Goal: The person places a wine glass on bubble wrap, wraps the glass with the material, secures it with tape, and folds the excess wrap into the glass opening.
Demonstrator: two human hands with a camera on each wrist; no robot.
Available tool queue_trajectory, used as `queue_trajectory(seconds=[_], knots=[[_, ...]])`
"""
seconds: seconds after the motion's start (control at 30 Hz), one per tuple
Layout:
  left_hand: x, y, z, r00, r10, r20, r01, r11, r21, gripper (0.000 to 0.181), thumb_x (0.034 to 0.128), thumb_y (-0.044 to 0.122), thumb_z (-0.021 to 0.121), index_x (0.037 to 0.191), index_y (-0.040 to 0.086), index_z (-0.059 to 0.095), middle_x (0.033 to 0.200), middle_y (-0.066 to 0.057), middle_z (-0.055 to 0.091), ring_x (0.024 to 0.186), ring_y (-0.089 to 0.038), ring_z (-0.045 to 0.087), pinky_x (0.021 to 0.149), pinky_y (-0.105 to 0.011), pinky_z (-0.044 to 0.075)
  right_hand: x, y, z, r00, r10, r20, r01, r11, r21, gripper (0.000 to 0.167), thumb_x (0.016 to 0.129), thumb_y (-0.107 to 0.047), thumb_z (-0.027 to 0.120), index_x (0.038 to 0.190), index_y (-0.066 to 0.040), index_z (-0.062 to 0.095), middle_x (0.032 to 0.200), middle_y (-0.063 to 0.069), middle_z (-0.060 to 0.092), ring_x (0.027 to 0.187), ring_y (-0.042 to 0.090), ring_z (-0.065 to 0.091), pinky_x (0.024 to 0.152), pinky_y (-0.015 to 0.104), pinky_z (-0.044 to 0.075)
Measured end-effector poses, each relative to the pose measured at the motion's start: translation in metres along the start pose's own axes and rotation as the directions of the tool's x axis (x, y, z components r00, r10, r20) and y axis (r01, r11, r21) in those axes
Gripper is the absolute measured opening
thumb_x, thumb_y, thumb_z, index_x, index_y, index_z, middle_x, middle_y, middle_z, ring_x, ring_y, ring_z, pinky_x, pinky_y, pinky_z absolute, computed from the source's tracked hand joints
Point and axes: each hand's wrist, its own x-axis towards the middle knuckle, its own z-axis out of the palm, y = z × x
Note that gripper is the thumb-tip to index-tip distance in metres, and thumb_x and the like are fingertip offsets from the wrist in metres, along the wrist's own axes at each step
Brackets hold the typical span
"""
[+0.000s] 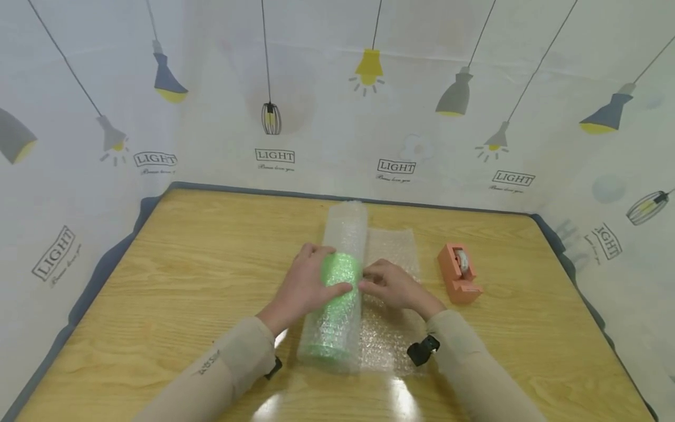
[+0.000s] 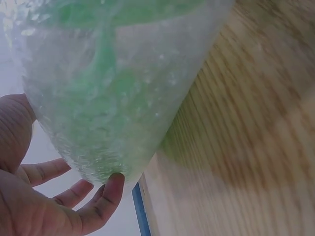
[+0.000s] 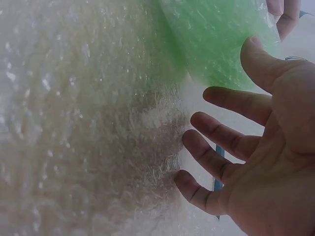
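A green object [image 1: 340, 275], rounded and long in outline, lies inside a roll of clear bubble wrap [image 1: 345, 225] on the table; the layers blur its exact kind. My left hand [image 1: 307, 281] holds the roll from its left side, thumb across the top. In the left wrist view its fingertips [image 2: 115, 184] touch the plastic. At the roll's right edge is my right hand [image 1: 392, 284], thumb against the wrapped part. Its fingers [image 3: 236, 103] are spread and nearly straight beside the plastic in the right wrist view. A flat length of bubble wrap [image 1: 392, 337] extends rightward from the roll.
An orange tape dispenser [image 1: 457, 275] with a roll of tape stands to the right of the bubble wrap. The wooden table [image 1: 211, 252] meets a light wall covering [image 1: 327, 70] printed with lamps along its back and sides.
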Motion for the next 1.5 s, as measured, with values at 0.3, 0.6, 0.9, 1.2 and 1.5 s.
queue_trajectory(seconds=[0.3, 0.6, 0.9, 1.2, 1.5], knots=[[0.004, 0.004, 0.004, 1.0, 0.004, 0.011, -0.004, 1.0, 0.021, 0.087, 0.0777, 0.05, 0.088, 0.147, 0.011, 0.054, 0.143, -0.014, 0.05, 0.125, -0.033, 0.054, 0.099, -0.049, 0.056, -0.003, 0.006, -0.002, 1.0, -0.025, 0.002, 0.025, 0.999, 0.029, 0.037, 0.104, -0.025, 0.064, 0.129, 0.001, 0.069, 0.119, 0.019, 0.066, 0.106, 0.033, 0.064, 0.091, 0.051, 0.057], [0.006, 0.006, 0.009, 0.999, 0.026, 0.022, -0.027, 0.998, 0.052, 0.086, 0.0761, 0.053, 0.089, 0.145, 0.014, 0.055, 0.144, -0.014, 0.049, 0.126, -0.033, 0.05, 0.096, -0.048, 0.057, -0.011, 0.008, -0.009, 1.0, 0.011, 0.016, -0.012, 0.997, 0.082, 0.039, 0.103, -0.028, 0.065, 0.128, 0.001, 0.068, 0.125, 0.018, 0.066, 0.112, 0.036, 0.066, 0.097, 0.052, 0.057], [0.01, 0.014, 0.014, 0.999, 0.019, 0.043, -0.023, 0.995, 0.1, 0.087, 0.0761, 0.055, 0.088, 0.146, 0.016, 0.054, 0.146, -0.012, 0.046, 0.124, -0.031, 0.048, 0.091, -0.044, 0.058, -0.013, 0.008, -0.013, 0.996, 0.092, -0.008, -0.09, 0.987, 0.135, 0.038, 0.107, -0.032, 0.058, 0.127, -0.003, 0.07, 0.129, 0.017, 0.065, 0.116, 0.037, 0.065, 0.099, 0.052, 0.056], [0.008, 0.026, 0.019, 0.998, 0.05, 0.031, -0.054, 0.986, 0.155, 0.084, 0.0783, 0.051, 0.088, 0.145, 0.012, 0.055, 0.143, -0.014, 0.047, 0.122, -0.033, 0.046, 0.089, -0.039, 0.056, -0.009, 0.006, -0.007, 0.991, 0.128, -0.046, -0.121, 0.984, 0.129, 0.035, 0.105, -0.035, 0.061, 0.115, -0.004, 0.074, 0.12, 0.014, 0.069, 0.11, 0.033, 0.067, 0.096, 0.05, 0.057], [0.009, 0.017, 0.017, 0.993, 0.105, 0.048, -0.109, 0.989, 0.096, 0.072, 0.0889, 0.048, 0.079, 0.147, 0.013, 0.055, 0.144, -0.012, 0.049, 0.126, -0.032, 0.047, 0.096, -0.043, 0.055, -0.007, 0.007, -0.006, 0.989, 0.132, -0.067, -0.124, 0.986, 0.109, 0.03, 0.104, -0.036, 0.062, 0.104, -0.009, 0.076, 0.113, 0.01, 0.07, 0.109, 0.031, 0.067, 0.095, 0.052, 0.056]])
